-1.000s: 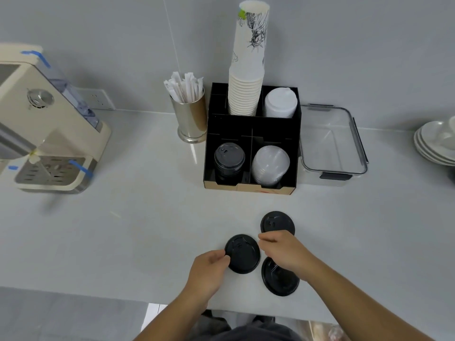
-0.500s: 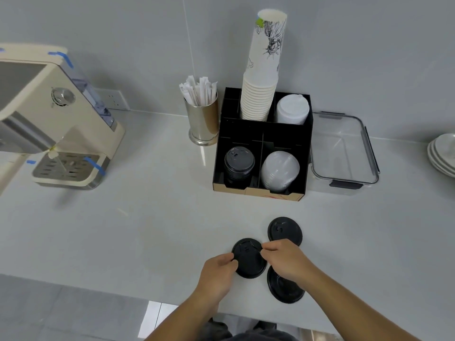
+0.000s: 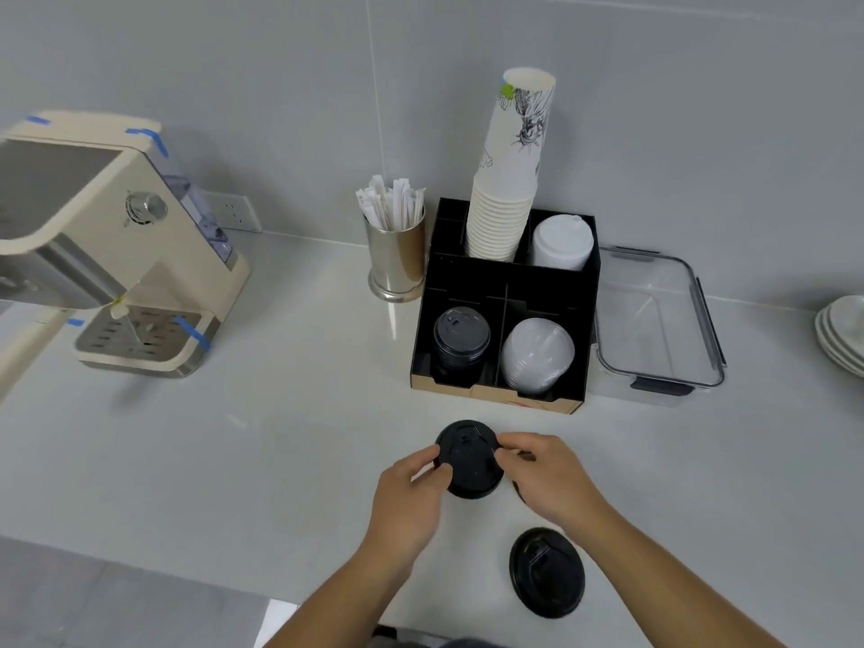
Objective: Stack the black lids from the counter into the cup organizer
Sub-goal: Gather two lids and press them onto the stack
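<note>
A black lid (image 3: 470, 458) is held between both my hands, lifted a little above the white counter (image 3: 280, 437). My left hand (image 3: 411, 500) pinches its left rim and my right hand (image 3: 547, 479) pinches its right rim. A second black lid (image 3: 547, 572) lies flat on the counter near the front edge. A third is almost fully hidden under my right hand. The black cup organizer (image 3: 502, 392) stands behind, with a stack of black lids (image 3: 460, 341) in its front left compartment.
The organizer also holds clear dome lids (image 3: 537, 353), white lids (image 3: 561, 243) and a tall stack of paper cups (image 3: 507, 189). A metal cup of stirrers (image 3: 396, 254) stands to its left, a clear container (image 3: 654, 320) to its right. Coffee machine (image 3: 117, 254) far left, plates (image 3: 841, 336) far right.
Both hands have lifted the lid and carried it away from me toward the organizer. My right hand now covers the far lid; the near lid is uncovered.
</note>
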### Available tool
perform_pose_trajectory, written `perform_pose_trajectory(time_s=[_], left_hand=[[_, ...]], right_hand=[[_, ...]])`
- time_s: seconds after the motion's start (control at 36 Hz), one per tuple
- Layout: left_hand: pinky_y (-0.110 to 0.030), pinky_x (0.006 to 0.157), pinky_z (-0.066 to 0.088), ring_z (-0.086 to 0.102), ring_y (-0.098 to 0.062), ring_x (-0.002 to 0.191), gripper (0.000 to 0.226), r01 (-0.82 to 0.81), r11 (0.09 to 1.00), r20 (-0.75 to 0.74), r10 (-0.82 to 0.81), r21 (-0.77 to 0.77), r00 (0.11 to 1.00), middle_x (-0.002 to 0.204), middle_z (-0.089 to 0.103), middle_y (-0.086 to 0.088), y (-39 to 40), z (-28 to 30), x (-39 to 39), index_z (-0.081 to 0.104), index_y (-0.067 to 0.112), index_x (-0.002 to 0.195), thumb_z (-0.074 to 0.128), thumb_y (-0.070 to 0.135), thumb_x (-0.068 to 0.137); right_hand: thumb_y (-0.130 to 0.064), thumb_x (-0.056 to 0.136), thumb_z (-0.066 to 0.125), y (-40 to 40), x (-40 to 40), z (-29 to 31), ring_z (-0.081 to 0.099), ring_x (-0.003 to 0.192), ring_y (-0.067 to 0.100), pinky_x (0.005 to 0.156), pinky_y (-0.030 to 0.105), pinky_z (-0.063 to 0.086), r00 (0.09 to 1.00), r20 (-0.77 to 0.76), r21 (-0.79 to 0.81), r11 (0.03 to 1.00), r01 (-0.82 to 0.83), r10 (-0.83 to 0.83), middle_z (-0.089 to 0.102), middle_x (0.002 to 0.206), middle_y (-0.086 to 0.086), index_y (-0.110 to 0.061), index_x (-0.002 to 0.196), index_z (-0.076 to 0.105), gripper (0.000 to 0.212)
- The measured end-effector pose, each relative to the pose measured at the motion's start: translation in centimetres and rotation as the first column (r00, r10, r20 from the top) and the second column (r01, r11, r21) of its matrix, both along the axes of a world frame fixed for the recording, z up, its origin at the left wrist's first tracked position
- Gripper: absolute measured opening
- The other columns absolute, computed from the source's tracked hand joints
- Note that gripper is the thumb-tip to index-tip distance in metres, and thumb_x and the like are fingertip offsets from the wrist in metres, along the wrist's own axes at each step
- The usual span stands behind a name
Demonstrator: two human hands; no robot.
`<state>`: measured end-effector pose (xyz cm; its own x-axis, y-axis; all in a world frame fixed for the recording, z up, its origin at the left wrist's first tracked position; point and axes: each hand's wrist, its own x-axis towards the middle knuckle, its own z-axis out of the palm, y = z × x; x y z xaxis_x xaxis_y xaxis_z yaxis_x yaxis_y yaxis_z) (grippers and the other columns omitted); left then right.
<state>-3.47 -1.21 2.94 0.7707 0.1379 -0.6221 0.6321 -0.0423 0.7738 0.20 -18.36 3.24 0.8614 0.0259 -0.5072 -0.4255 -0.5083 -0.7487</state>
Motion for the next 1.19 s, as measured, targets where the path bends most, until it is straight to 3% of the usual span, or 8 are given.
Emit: perform_pose_trajectory(time_s=[0.11,0.19,0.28,0.39,0.53,0.75,0.89,1.19], left_hand=[[-0.025,0.097,0.044,0.06,-0.013,0.114,0.039,0.003,1.0,0.05,-0.004,0.02,0.999,0.126,0.065,0.006,0.1,1.1,1.5,0.062,0.02,0.13,0.059,0.02,0.091],[-0.017,0.085,0.045,0.062,0.002,0.1,0.037,-0.017,1.0,0.098,0.016,0.005,0.995,0.112,0.068,0.014,0.2,1.5,2.6,0.065,0.023,0.126,0.06,0.02,0.09],[-0.007,0.072,0.045,0.062,0.012,0.089,0.035,-0.037,0.999,0.145,0.037,-0.008,0.989,0.106,0.068,0.021,0.2,1.8,3.6,0.066,0.026,0.124,0.061,0.02,0.089],[-0.023,0.094,0.043,0.059,-0.007,0.113,0.039,-0.028,1.0,0.151,0.03,-0.014,0.988,0.127,0.063,0.009,-0.2,2.5,5.0,0.062,0.025,0.129,0.061,0.025,0.09],[-0.032,0.105,0.043,0.055,-0.011,0.12,0.04,-0.032,0.999,0.175,0.037,-0.028,0.984,0.129,0.059,0.01,-0.7,2.7,6.7,0.06,0.026,0.131,0.061,0.025,0.09],[-0.039,0.109,0.042,0.055,-0.013,0.122,0.043,-0.091,0.989,0.142,0.107,-0.115,0.984,0.129,0.063,0.006,-1.5,2.4,9.5,0.06,0.025,0.13,0.053,0.041,0.091],[-0.024,0.079,0.044,0.055,-0.012,0.082,0.028,-0.086,0.989,0.153,0.104,-0.12,0.983,0.087,0.061,0.0,-1.3,1.3,11.2,0.061,0.025,0.077,0.046,0.047,0.086],[-0.021,0.057,0.038,0.043,-0.002,0.046,0.054,-0.089,0.993,0.203,0.103,-0.078,0.974,0.047,0.046,0.016,-0.9,-0.6,13.8,0.054,0.032,0.045,0.039,0.052,0.093]], right_hand=[[-0.024,0.089,0.058,0.4,1.3,1.4,0.068,0.083,0.02,0.078,0.036,0.054,0.998,0.058,0.002,1.0,0.006,-0.006,0.072,0.092,-0.01,-0.028,0.108,0.073,0.024],[-0.022,0.091,0.056,0.5,2.3,2.1,0.067,0.088,0.01,0.072,0.018,0.049,0.993,0.107,0.017,0.999,-0.051,0.049,0.073,0.103,-0.008,-0.03,0.109,0.072,0.026],[-0.024,0.092,0.056,0.4,3.6,2.7,0.065,0.089,0.014,0.077,0.026,0.05,0.99,0.126,0.011,0.998,-0.066,0.064,0.072,0.104,-0.004,-0.028,0.117,0.068,0.029],[-0.027,0.093,0.054,0.3,5.7,3.3,0.062,0.078,0.002,0.071,0.02,0.049,0.98,0.177,-0.042,0.996,-0.082,0.088,0.07,0.093,-0.011,-0.027,0.117,0.068,0.028],[-0.026,0.09,0.057,0.3,8.5,3.8,0.068,0.094,0.024,0.087,0.042,0.056,0.972,0.205,-0.073,0.992,-0.101,0.114,0.073,0.1,0.01,-0.02,0.112,0.068,0.026],[-0.031,0.086,0.066,1.0,12.5,3.4,0.054,0.095,0.009,0.064,0.007,0.036,0.926,0.301,-0.249,0.956,-0.155,0.228,0.06,0.126,0.001,-0.018,0.13,0.059,0.047],[-0.038,0.079,0.073,1.6,14.1,2.9,0.053,0.108,0.014,0.084,0.019,0.039,0.905,0.287,-0.307,0.925,-0.223,0.314,0.053,0.135,0.002,-0.016,0.138,0.049,0.067],[-0.047,0.067,0.079,3.2,16.6,1.0,0.053,0.107,0.02,0.081,0.024,0.042,0.858,0.285,-0.484,0.836,-0.257,0.428,0.053,0.127,0.006,-0.012,0.13,0.053,0.076]])
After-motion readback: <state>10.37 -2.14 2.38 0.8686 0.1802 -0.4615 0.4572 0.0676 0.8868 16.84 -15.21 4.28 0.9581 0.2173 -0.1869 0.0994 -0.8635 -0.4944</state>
